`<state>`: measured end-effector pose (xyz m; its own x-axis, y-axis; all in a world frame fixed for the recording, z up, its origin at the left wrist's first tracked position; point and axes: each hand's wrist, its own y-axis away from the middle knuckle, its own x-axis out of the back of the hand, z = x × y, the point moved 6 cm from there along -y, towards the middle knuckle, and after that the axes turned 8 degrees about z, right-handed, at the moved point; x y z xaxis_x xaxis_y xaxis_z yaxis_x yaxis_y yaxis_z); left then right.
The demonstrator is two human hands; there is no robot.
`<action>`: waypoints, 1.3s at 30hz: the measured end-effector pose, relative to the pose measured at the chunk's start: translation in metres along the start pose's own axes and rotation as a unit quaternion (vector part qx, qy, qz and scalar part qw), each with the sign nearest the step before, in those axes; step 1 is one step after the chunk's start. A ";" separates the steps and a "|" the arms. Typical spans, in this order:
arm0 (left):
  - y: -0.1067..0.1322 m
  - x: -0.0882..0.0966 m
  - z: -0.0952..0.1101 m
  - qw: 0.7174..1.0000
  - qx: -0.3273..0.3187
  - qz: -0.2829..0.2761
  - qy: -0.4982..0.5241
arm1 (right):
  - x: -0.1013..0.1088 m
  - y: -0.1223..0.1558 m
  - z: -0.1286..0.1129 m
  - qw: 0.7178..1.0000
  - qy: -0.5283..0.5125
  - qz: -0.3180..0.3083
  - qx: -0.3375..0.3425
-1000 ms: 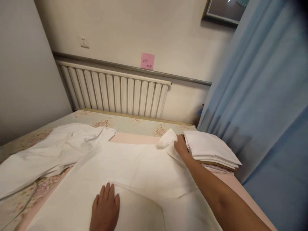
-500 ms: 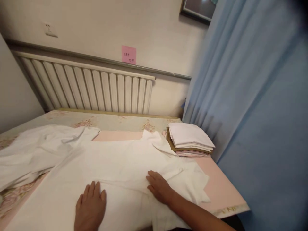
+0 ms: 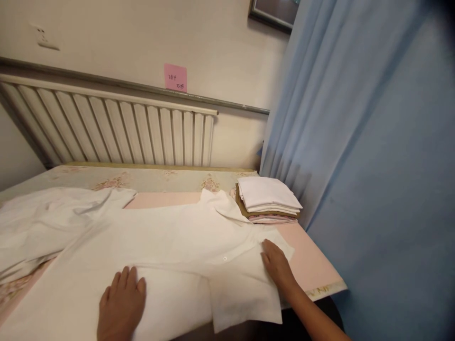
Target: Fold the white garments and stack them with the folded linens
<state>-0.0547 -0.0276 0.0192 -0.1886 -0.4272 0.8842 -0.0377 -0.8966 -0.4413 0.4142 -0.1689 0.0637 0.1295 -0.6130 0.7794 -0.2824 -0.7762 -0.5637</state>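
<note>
A white shirt lies spread flat across a pink board, its collar toward the far right. My left hand rests palm down on the near part of the shirt, fingers stretched out. My right hand lies flat on the shirt's short sleeve near the board's right end, fingers extended. The sleeve hangs a little over the near edge.
A stack of folded cloths sits at the board's far right corner. More crumpled white garments lie at the left on a floral sheet. A white radiator lines the wall behind. A blue curtain hangs close on the right.
My right hand came back from the collar beside the stack, then slid rightward over the shirt to the sleeve. The left hand stayed pressed on the cloth. The view turned right.
</note>
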 end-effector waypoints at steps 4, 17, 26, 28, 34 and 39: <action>0.000 0.005 0.004 0.998 -0.025 0.020 -0.056 | 0.030 0.029 0.000 0.997 -0.035 0.043 -0.056; 0.001 0.007 0.005 0.997 -0.020 0.021 -0.070 | 0.015 0.101 0.020 0.953 -0.092 -0.136 -0.256; -0.006 0.000 -0.007 0.999 -0.008 -0.001 -0.037 | -0.001 0.116 0.010 0.877 -0.293 -0.224 -0.307; -0.012 -0.002 -0.012 0.999 0.001 -0.020 -0.030 | -0.001 0.116 0.003 0.862 -0.324 -0.229 -0.317; -0.038 -0.007 -0.026 0.997 0.004 -0.074 -0.027 | 0.012 0.109 -0.013 0.821 -0.383 -0.236 -0.351; -0.057 -0.007 -0.028 0.992 -0.055 -0.105 -0.036 | 0.042 0.099 -0.031 0.761 -0.490 -0.266 -0.331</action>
<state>-0.0791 0.0301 0.0336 -0.0945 -0.2439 0.9652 -0.1759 -0.9502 -0.2573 0.3618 -0.2667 0.0488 0.9483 -0.3049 0.0878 -0.3173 -0.9077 0.2747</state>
